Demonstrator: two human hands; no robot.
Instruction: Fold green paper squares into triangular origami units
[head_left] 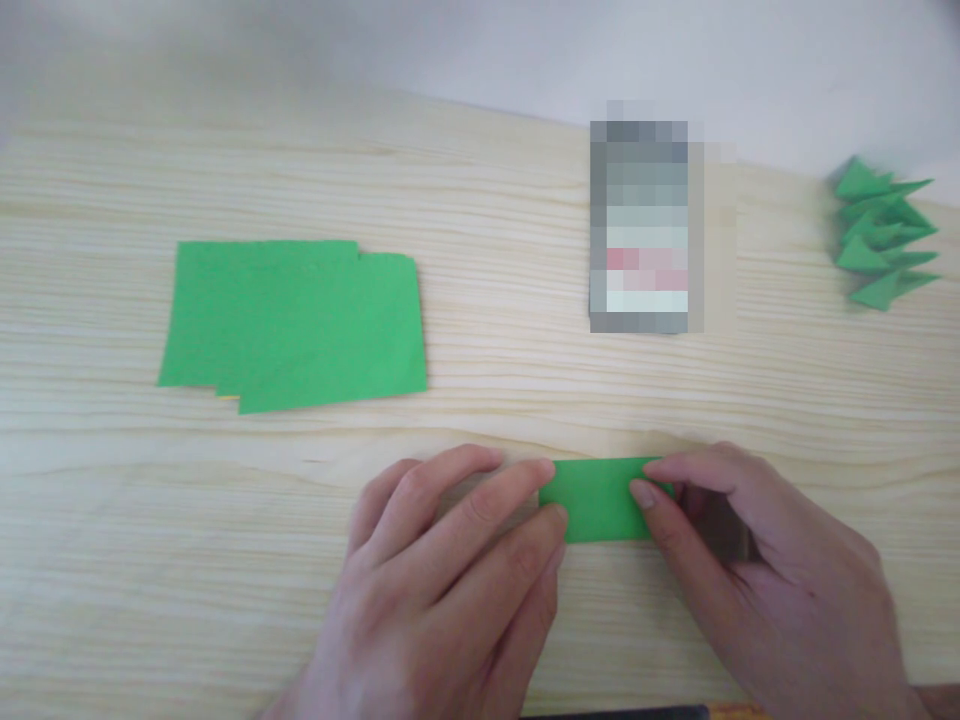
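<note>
A small green paper rectangle [596, 500] lies on the wooden table, its long side running left to right. My left hand [457, 560] holds its left end with the fingertips, the other fingers stretched over the tabletop. At the right end, my right hand [780, 570] pinches the paper between thumb and index finger; its remaining fingers are curled and mostly hidden. Farther back on the left lies a stack of green paper sheets [300, 325], slightly offset from each other, with a thin yellow edge showing at the bottom.
A blurred-out upright rectangle, apparently a phone [645, 230], lies beyond my hands. Several folded green paper pieces with pointed tips [885, 235] stand in a row at the far right. A dark edge [615, 713] shows at the bottom. White cloth or wall [487, 50] borders the wooden tabletop [495, 340].
</note>
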